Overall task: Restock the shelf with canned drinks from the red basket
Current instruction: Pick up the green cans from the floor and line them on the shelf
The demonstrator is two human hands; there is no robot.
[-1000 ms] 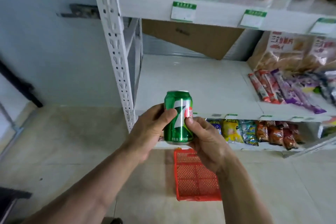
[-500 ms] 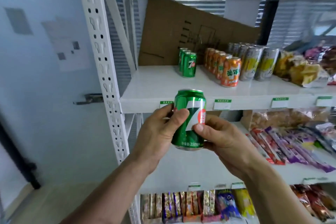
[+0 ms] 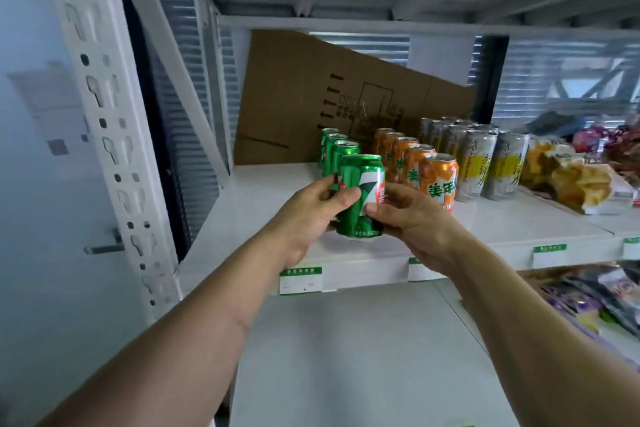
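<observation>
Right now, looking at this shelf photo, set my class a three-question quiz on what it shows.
1. True or false: both hands grip the green can.
2. Which row stands directly right of the green row? A) silver B) orange C) none
3. What brown thing leans behind the cans?

Key:
1. True: left hand and right hand hold it.
2. B, the orange row.
3. Cardboard.

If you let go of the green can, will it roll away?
Probably not: the green can is upright at the shelf front, so it should stand. On its side it would likely roll. Its shiny skin may be slippery; the left hand and right hand both hold it.
</observation>
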